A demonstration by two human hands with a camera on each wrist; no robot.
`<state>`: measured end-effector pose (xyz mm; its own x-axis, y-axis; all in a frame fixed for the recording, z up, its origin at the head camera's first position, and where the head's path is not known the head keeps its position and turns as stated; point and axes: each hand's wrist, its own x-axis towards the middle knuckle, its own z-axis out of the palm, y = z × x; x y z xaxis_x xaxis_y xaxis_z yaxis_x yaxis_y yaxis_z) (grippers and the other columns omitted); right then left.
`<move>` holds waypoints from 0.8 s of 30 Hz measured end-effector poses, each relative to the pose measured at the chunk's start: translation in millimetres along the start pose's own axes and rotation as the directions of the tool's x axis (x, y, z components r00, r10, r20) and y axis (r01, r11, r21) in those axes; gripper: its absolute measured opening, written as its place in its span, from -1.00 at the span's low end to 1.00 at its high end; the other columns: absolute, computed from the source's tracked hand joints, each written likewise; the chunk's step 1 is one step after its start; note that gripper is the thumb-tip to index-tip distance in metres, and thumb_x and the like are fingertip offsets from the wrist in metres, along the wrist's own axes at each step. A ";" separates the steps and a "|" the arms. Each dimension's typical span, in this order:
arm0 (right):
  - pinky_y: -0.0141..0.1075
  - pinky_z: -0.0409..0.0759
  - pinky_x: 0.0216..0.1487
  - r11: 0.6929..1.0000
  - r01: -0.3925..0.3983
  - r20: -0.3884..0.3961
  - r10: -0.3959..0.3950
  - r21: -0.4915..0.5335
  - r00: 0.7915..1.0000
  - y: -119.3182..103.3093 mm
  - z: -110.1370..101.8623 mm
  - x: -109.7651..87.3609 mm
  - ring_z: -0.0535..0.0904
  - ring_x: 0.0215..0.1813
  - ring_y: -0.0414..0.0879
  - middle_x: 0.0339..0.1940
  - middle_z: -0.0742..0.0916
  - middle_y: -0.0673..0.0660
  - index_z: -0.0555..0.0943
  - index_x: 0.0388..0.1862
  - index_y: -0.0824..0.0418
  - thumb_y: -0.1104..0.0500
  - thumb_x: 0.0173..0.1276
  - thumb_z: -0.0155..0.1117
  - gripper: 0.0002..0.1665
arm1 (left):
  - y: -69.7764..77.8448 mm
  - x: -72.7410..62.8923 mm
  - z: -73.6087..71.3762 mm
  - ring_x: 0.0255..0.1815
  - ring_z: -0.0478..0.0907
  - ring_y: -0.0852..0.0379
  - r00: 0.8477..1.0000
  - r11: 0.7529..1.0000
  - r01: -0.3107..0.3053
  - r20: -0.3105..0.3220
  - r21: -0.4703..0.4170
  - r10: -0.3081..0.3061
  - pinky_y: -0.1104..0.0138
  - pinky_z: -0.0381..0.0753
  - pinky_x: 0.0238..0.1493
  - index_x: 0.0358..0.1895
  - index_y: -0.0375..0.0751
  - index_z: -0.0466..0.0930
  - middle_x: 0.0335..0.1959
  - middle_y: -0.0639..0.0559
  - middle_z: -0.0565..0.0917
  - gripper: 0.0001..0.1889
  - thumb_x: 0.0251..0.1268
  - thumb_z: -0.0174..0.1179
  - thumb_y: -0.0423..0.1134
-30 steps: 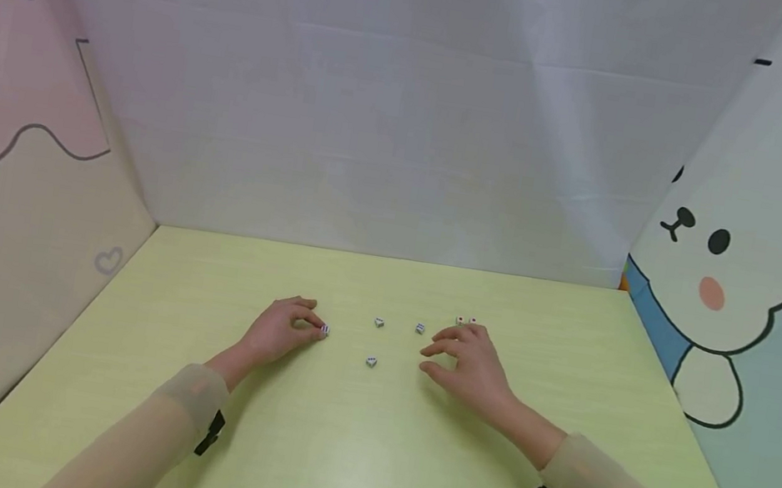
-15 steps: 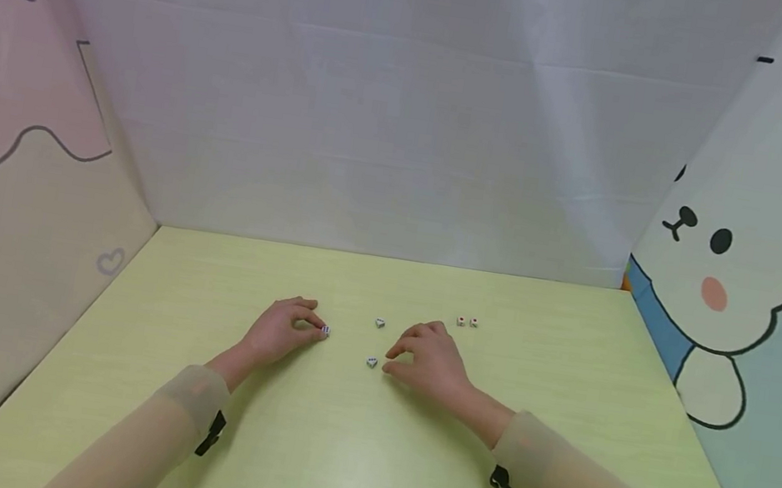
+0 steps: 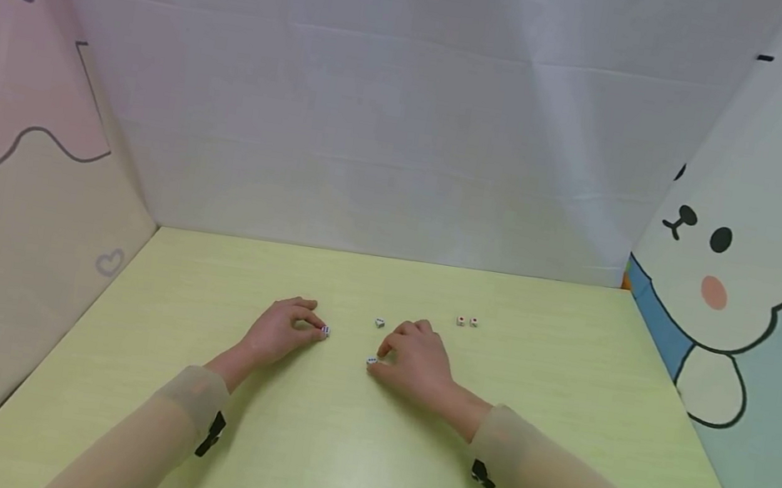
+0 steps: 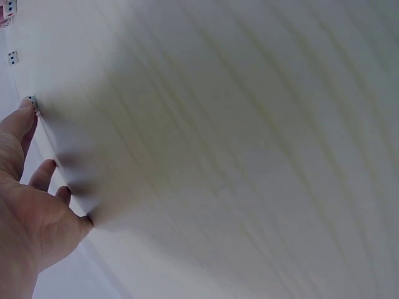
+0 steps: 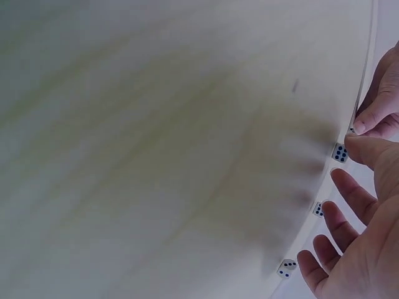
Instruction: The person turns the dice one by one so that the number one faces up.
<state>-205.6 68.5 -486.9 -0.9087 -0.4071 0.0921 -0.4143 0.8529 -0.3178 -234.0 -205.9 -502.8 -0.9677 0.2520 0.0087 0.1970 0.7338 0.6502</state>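
My left hand [image 3: 281, 335] rests low over the table and pinches a small white die [image 3: 326, 331] between thumb and index finger; the left wrist view shows this die [image 4: 32, 103] at the thumb tip. Around a second die [image 3: 371, 361] my right hand [image 3: 416, 366] is spread. In the right wrist view, the thumb tip is right at that die [image 5: 340, 152], while the index fingertip stands a little apart below it. Another die [image 3: 380, 323] lies just beyond the right fingers. Two more dice [image 5: 318, 209] [image 5: 287, 268] show beside those fingers in the right wrist view.
Two dice with red dots, one [image 3: 460, 321] beside the other [image 3: 474, 322], sit farther back to the right. The pale yellow table [image 3: 327, 471] ends at a white back wall [image 3: 391, 143], with printed panels [image 3: 751, 272] at the sides.
My right hand has moved left, from near the red-dotted dice to the front middle die, uncovering that pair and covering one die in the head view. The left hand has stayed still.
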 end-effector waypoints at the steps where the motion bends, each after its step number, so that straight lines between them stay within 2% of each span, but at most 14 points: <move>1: -0.10 0.50 0.10 1.000 0.001 -0.003 -0.001 0.007 1.000 -1.0 -0.2 -0.1 0.44 0.11 0.03 -0.05 0.67 -0.03 0.77 -0.31 -0.08 -0.21 0.23 0.50 -0.74 | 0.1 0.2 0.0 0.57 0.16 -0.30 1.000 1.000 -0.002 -0.001 0.000 0.002 -0.18 0.06 0.54 -0.12 -0.07 0.83 0.43 -0.24 0.48 -0.83 0.37 0.38 -0.10; 8: -0.08 0.50 0.10 1.000 0.016 -0.037 -0.015 0.022 0.999 -3.5 1.6 -0.1 0.45 0.10 0.05 -0.03 0.67 -0.01 0.76 -0.38 -0.09 -0.15 0.23 0.51 -0.80 | 1.5 -0.4 -0.4 0.56 0.17 -0.31 1.000 1.000 -0.004 -0.007 -0.011 0.004 -0.18 0.07 0.54 -0.13 -0.08 0.83 0.42 -0.25 0.48 -0.84 0.36 0.39 -0.12; 15: -0.07 0.50 0.12 0.999 0.027 -0.047 -0.025 0.040 0.999 -3.3 0.6 -0.4 0.46 0.11 0.04 -0.03 0.67 0.00 0.79 -0.37 -0.08 -0.11 0.25 0.50 -0.84 | 0.2 -0.3 1.1 0.54 0.19 -0.35 1.000 1.000 -0.023 -0.016 -0.006 0.023 -0.22 0.09 0.51 -0.14 -0.10 0.83 0.40 -0.29 0.49 -0.83 0.35 0.39 -0.12; 20: -0.06 0.48 0.18 0.996 0.026 -0.062 -0.021 0.081 0.998 -2.1 -15.5 -3.4 0.44 0.16 0.05 -0.02 0.67 -0.02 0.80 -0.34 -0.10 -0.07 0.27 0.50 -0.89 | 0.3 -1.4 0.2 0.55 0.18 -0.33 1.000 1.000 -0.016 -0.011 -0.010 0.016 -0.21 0.09 0.52 -0.13 -0.10 0.83 0.41 -0.27 0.48 -0.83 0.36 0.39 -0.13; 24: -0.02 0.46 0.21 0.994 0.043 -0.111 -0.032 0.103 0.993 4.5 -34.3 -9.4 0.43 0.20 0.06 -0.02 0.66 -0.02 0.80 -0.32 -0.11 -0.06 0.27 0.52 -0.90 | 2.1 -2.1 -1.2 0.56 0.17 -0.32 1.000 1.000 -0.006 -0.007 -0.019 0.006 -0.18 0.08 0.53 -0.13 -0.10 0.83 0.41 -0.26 0.48 -0.84 0.35 0.39 -0.14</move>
<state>-200.6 87.3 -456.8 -0.8951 -0.3953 0.2064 -0.4459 0.7961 -0.4090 -231.7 -205.7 -500.6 -0.9676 0.2517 0.0182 0.1998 0.7200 0.6646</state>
